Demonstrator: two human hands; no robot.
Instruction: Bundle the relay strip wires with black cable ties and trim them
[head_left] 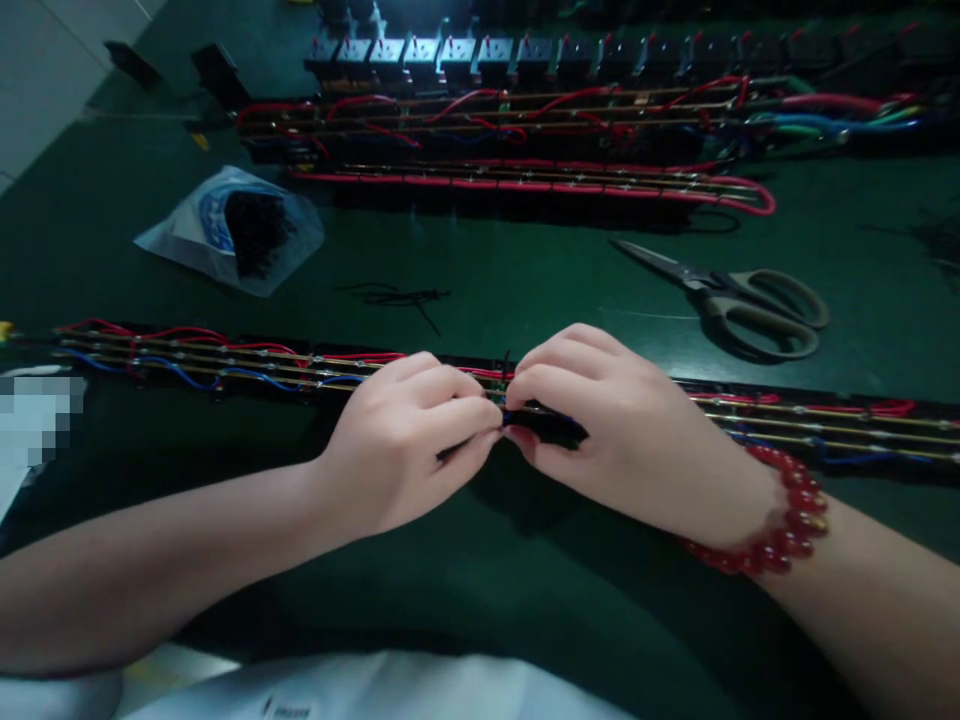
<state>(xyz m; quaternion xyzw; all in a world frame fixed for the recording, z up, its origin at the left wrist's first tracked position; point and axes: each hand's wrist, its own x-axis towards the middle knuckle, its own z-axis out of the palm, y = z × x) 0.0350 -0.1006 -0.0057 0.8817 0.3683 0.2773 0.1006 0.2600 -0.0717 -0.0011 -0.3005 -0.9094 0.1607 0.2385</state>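
Strip (pixel 225 362) runs left-right on tabletop (pixel 525 270), nearside of scissors (pixel 750 300). Left hand (pixel 405 445) and right hand (pixel 607 430) both pinch a black tie (pixel 544 427) at mid-strip. Bag (pixel 225 230), left of scissors: print unreadable.

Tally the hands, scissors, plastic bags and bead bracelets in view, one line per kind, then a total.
Hands: 2 (left hand and right hand, both pinching a black piece)
Scissors: 1
Plastic bag: 1
Bead bracelet: 1
Total: 5
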